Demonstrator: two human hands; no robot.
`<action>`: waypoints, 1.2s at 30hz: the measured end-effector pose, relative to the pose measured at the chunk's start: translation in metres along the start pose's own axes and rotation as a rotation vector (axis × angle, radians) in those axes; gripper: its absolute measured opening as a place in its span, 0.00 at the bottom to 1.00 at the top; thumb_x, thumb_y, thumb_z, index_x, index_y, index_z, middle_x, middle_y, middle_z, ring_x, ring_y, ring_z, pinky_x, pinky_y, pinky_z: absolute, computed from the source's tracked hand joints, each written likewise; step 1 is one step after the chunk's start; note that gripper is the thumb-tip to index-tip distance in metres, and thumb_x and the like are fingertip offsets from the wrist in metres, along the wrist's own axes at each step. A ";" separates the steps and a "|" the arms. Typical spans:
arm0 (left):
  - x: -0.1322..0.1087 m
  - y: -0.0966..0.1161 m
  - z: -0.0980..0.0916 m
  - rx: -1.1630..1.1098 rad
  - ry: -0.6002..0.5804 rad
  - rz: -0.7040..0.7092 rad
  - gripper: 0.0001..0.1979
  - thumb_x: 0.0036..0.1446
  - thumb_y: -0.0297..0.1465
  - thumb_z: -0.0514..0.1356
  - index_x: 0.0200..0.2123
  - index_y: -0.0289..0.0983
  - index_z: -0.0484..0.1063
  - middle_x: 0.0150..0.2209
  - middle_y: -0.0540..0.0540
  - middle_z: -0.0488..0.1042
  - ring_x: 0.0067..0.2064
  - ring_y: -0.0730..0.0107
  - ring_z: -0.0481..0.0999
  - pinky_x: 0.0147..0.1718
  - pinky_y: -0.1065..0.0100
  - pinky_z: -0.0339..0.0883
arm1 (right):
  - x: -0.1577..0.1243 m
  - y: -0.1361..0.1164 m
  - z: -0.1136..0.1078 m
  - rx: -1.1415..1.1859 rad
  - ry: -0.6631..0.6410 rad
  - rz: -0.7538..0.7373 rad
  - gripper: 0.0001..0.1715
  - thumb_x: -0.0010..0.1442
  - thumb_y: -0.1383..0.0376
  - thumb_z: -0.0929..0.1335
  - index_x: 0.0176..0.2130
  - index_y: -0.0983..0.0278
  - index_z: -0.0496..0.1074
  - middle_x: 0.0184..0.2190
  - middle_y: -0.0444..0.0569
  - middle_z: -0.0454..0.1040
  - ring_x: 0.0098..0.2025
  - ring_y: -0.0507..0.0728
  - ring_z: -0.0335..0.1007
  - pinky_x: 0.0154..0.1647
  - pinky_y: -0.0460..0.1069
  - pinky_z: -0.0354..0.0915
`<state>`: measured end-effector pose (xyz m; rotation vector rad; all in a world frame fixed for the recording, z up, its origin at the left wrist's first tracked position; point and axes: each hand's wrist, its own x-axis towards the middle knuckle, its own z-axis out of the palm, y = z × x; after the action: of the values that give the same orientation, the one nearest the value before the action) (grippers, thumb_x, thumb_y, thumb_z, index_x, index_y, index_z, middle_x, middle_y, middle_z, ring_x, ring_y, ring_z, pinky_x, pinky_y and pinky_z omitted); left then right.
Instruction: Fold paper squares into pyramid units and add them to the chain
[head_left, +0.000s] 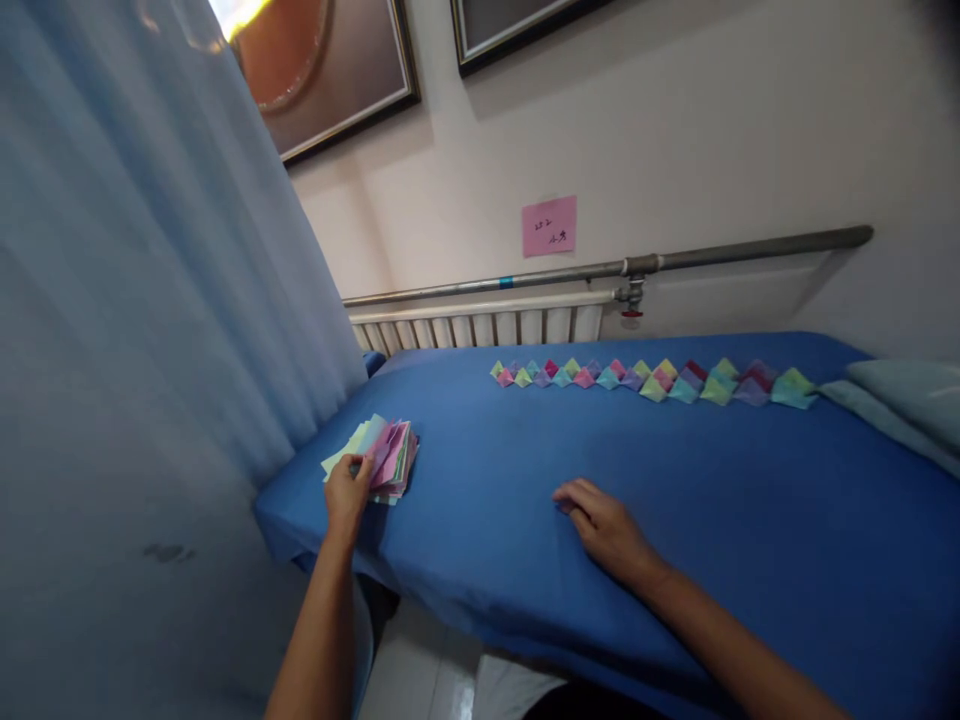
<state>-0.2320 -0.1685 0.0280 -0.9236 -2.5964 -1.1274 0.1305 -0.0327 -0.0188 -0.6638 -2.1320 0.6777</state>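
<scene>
My left hand [349,484] is at the near left side of a stack of coloured paper sheets [399,478]. Its thumb and fingertips are closed on the edge of a purple sheet [381,446] at the top of the stack. Pale yellow and light blue sheets stick out to the left of it. My right hand [600,522] rests on the blue bed sheet [480,510], its fingers together and curled, with nothing seen in them. Farther back lies a zigzag row of folded paper pieces [583,376] in pink, yellow, blue and purple.
A light blue curtain [150,330] hangs along the left. Behind the bed are a white radiator [480,328], a metal pipe [720,257] and a pink note [549,227] on the wall. Pale blue-green bedding [911,400] lies at the right end.
</scene>
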 end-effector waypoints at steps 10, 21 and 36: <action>0.008 -0.008 0.001 -0.113 -0.029 -0.020 0.15 0.51 0.39 0.52 0.25 0.37 0.74 0.22 0.49 0.73 0.28 0.65 0.72 0.26 0.69 0.61 | 0.001 -0.004 -0.001 -0.036 0.016 -0.026 0.13 0.56 0.71 0.59 0.33 0.61 0.70 0.30 0.49 0.73 0.33 0.56 0.72 0.37 0.52 0.69; 0.014 0.033 -0.010 -0.190 0.167 0.136 0.08 0.51 0.34 0.56 0.25 0.39 0.72 0.50 0.41 0.73 0.56 0.52 0.67 0.57 0.52 0.56 | 0.000 -0.005 -0.002 -0.041 0.003 -0.009 0.13 0.56 0.71 0.59 0.32 0.61 0.70 0.30 0.49 0.73 0.33 0.56 0.72 0.37 0.52 0.69; -0.030 0.093 -0.008 -1.056 -0.254 -0.234 0.09 0.47 0.37 0.58 0.29 0.38 0.69 0.31 0.46 0.78 0.37 0.64 0.78 0.37 0.65 0.72 | 0.001 -0.007 -0.004 0.139 0.072 0.126 0.12 0.52 0.71 0.62 0.31 0.60 0.73 0.30 0.47 0.74 0.35 0.56 0.71 0.39 0.52 0.67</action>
<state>-0.1535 -0.1399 0.0783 -0.9377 -2.2023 -2.7019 0.1313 -0.0358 -0.0116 -0.7400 -1.9696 0.8495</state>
